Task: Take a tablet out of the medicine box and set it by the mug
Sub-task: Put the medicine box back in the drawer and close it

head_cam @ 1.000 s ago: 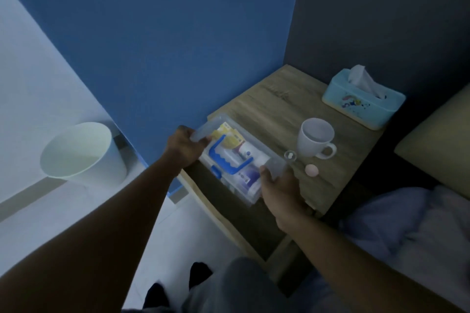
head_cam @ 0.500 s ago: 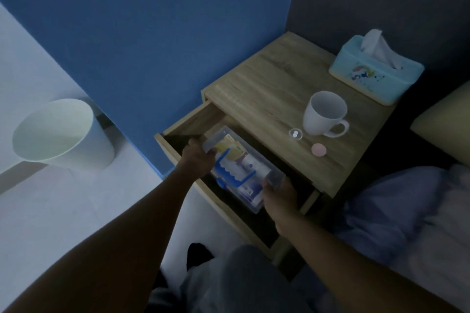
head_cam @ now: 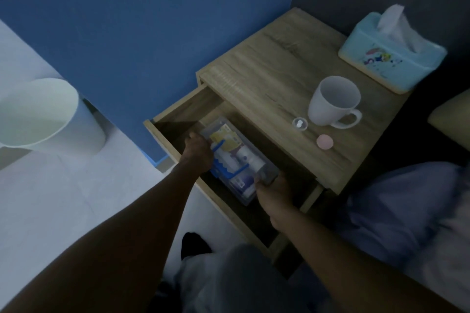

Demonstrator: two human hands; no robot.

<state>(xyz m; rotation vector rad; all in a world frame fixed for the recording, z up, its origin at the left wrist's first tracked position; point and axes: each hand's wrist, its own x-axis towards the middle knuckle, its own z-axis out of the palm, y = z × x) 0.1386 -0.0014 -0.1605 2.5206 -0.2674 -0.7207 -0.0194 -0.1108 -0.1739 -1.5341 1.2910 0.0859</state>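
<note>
On the wooden nightstand (head_cam: 269,78), tablets sit in a small clear cup (head_cam: 300,123) beside the white mug (head_cam: 333,101). Both hands, left hand (head_cam: 199,151) and right hand (head_cam: 274,189), grip the medicine box (head_cam: 237,157) ends inside the open drawer (head_cam: 175,114); lower it level, then release.

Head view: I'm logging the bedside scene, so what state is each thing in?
Drawer: open.
Medicine box: closed, in the drawer, held at both ends.
Left hand: grip on the box.
Right hand: grip on the box.
Mug: upright, empty.
Small clear cup: holds white tablets, beside the mug.
</note>
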